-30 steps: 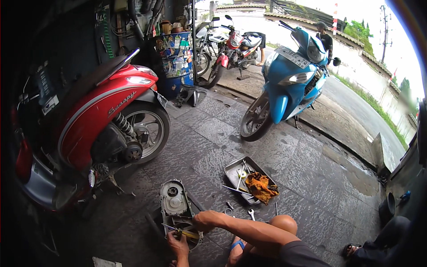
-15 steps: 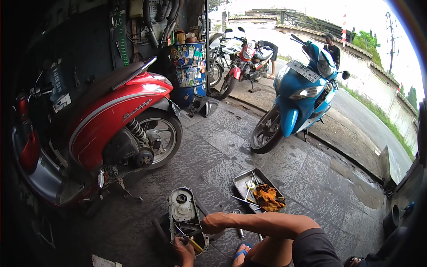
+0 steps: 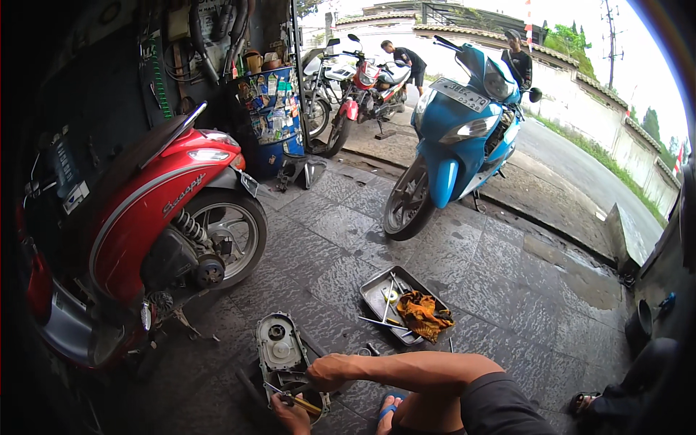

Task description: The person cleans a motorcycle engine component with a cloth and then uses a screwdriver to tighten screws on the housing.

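A grey metal engine casing [image 3: 278, 346] lies on the floor in front of me, its open hollow end toward me. My left hand [image 3: 293, 416] is closed at its near end, around a slim tool with a yellow handle [image 3: 307, 406] lying slantwise across the opening; the tool looks like a screwdriver. My right hand [image 3: 330, 372] forms a fist at the casing's right edge. Whatever that fist holds is hidden behind the fingers.
A metal tray [image 3: 376, 291] with rods and an orange rag [image 3: 424, 315] sits right of the casing. A red scooter [image 3: 159, 210] stands at left, a blue motorbike [image 3: 453, 138] ahead. Two people are beyond, near a red motorbike [image 3: 370, 80]. A dark bucket [image 3: 638, 326] stands far right.
The whole view has shifted, so things sit further left and the bent-over person outside shows more fully. Both hands stay at the casing; the yellow-handled tool now lies flatter across it.
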Tool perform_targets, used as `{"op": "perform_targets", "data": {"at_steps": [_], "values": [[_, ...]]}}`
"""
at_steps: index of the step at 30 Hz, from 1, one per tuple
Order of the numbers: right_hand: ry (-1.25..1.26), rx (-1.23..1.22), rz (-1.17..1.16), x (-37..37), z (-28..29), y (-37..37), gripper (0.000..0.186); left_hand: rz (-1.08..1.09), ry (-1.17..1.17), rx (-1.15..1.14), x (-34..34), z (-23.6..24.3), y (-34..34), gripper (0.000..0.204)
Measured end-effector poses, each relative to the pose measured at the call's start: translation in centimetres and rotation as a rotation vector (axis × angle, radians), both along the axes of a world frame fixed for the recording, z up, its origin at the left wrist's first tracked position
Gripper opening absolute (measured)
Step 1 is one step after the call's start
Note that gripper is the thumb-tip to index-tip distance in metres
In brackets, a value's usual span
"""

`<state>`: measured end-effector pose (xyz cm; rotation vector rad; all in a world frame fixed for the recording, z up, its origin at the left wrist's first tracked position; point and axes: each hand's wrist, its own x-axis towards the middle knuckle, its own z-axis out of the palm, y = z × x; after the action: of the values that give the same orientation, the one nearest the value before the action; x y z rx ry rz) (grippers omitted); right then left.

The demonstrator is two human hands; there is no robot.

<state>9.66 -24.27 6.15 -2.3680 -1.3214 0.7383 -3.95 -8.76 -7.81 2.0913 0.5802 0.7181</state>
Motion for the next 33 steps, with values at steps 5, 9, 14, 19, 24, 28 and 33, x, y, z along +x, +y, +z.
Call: {"op": "perform_targets", "data": {"at_steps": [5, 9, 14, 19, 24, 28, 33], "values": [[0.029, -0.014, 0.029, -0.7, 1.4, 1.1, 0.029, -0.095, -0.228, 0.186, -1.4, -5.6, 2.8, 0.048], [0.064, 0.003, -0.053, 0.4, 0.8, -2.2, 0.028, -0.137, 0.276, 0.125, 0.7, 3.7, -1.9, 0.043], [-0.089, 0.065, 0.008, 1.4, -3.0, 4.4, 0.028, -0.080, -0.058, -0.378, 0.8, -5.2, 3.9, 0.066], [-0.491, -0.200, 0.004, 1.3, -5.1, 2.8, 0.039, -0.174, -0.268, 0.111, 3.5, -3.8, -2.9, 0.053], [-0.101, 0.124, -0.017, 0.2, -1.9, 2.0, 0.032, -0.147, -0.515, 0.651, 2.8, -5.3, 2.4, 0.038], [-0.030, 0.053, -0.119, -0.8, 1.9, -0.4, 0.026, -0.178, -0.303, 0.186, 2.7, -3.4, 0.8, 0.033], [0.002, 0.064, -0.086, -0.6, 2.9, 0.4, 0.032, -0.046, -0.176, 0.334, -0.1, -1.2, 0.4, 0.033]]}}
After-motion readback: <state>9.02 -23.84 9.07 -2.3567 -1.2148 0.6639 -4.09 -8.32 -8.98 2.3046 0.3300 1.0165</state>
